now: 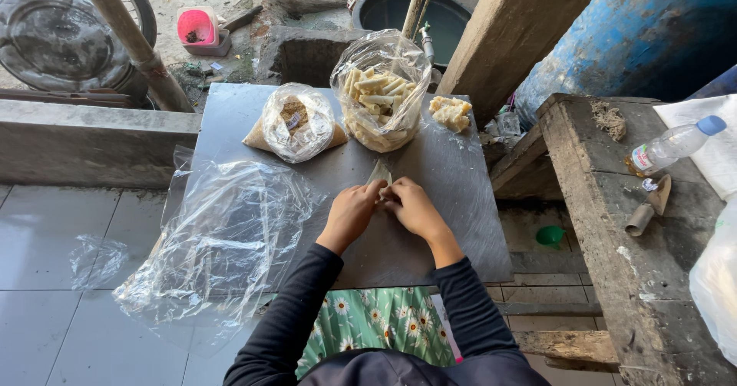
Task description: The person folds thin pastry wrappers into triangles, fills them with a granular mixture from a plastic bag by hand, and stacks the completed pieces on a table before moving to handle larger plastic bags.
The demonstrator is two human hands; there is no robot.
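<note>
Sleeves: two dark long sleeves reach from the near edge of the picture up over a green flowered cloth [376,321] on the lap.
Board: grey flat board [445,202] carries the work; it sits between a tiled floor on the left and a rough wooden bench [614,225] on the right.
Left hand: left hand [351,213] rests near the middle of the board, fingers closed together on the lower left side of a thin pale wrapper [379,173].
Right hand: right hand [414,208] touches the left one, fingers pinched on the lower right side of the same wrapper.
Wrapper: small, pointed, stands up from between the fingertips; what it holds cannot be told.
Bag of rolls: clear plastic bag [381,94] at the far edge of the board, open at the top, filled with pale rolled sticks.
Brown bag: second clear bag [298,121] just left of it, with brown filling inside.
Loose pile: small heap of pale pieces [450,112] at the far right corner of the board.
Plastic sheet: crumpled clear sheet [223,240] hangs over the left edge of the board onto the tiles.
Bench: bottle with blue cap [674,145] lies at its far side; a cardboard tube [638,219] lies nearer, well apart from the hands.
</note>
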